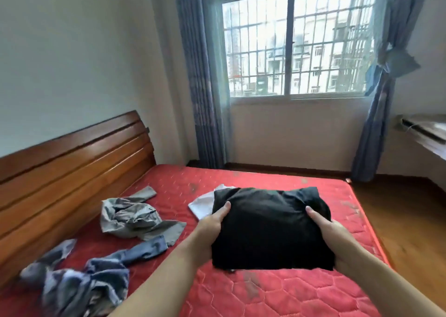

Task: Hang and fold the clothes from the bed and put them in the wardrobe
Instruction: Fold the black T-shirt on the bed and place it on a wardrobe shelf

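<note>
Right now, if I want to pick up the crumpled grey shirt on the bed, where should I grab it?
Probably grab the crumpled grey shirt at its bunched-up middle, reaching down from above. That heap stands higher than the flat ends lying on the red mattress, so fingers can close round it easily. Pulling an end would likely just drag the rest across the bed.

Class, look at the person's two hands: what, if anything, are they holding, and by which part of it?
Both hands hold the folded black garment: the left hand grips its left edge, the right hand its right edge, thumbs on top.
</note>
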{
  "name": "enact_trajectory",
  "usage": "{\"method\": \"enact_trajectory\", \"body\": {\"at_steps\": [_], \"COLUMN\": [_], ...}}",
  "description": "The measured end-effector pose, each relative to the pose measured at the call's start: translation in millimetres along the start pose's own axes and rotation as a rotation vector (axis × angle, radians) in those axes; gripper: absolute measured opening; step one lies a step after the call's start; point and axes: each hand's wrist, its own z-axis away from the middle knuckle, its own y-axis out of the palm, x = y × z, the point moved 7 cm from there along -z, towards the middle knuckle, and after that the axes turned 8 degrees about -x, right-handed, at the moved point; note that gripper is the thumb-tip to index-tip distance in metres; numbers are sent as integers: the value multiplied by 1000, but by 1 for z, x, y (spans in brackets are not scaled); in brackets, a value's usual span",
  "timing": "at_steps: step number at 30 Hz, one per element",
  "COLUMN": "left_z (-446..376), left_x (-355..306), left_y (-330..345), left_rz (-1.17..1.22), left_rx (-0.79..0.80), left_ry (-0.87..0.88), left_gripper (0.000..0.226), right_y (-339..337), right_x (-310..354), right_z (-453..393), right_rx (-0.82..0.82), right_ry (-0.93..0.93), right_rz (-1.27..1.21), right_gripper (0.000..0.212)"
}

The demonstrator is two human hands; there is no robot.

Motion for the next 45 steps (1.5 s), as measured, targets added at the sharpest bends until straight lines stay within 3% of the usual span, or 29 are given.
{"method": "enact_trajectory", "body": {"at_steps": [4,8,12,18,24,28,31,40,45], "left_z": [57,130,219,363,505,582,627,708,713], "left_x": [4,3,7,52,86,113,129,147,153], "left_y": [-54,-139,-242,-355,-365,-340,-331,-387,-455], "left_rz": [60,137,129,281,390,337,334,310,344], "left_rx": [-247,-511,-753,-996,-1250,-1485,-1595,-1825,-1854], "left_ry": [100,207,306,258,325,307,280,279,261], "left_gripper": [49,37,38,56,44,64,50,22,43], "right_y": [36,113,210,318,358,352,344,370,409], "right_x": [-1,-12,-35,-74,-106,-124,-139,-163,-182], "right_z": [21,72,156,301,420,484,527,636,671], "right_rx": [179,357,598,951,1279,1462,1572,1724,1761], "right_ry": [-11,-72,-39,-44,-31,18,77,136,48], "right_rz": [65,161,235,330,403,469,508,588,641], "right_gripper": [33,45,31,27,48,62,60,52,42]}}
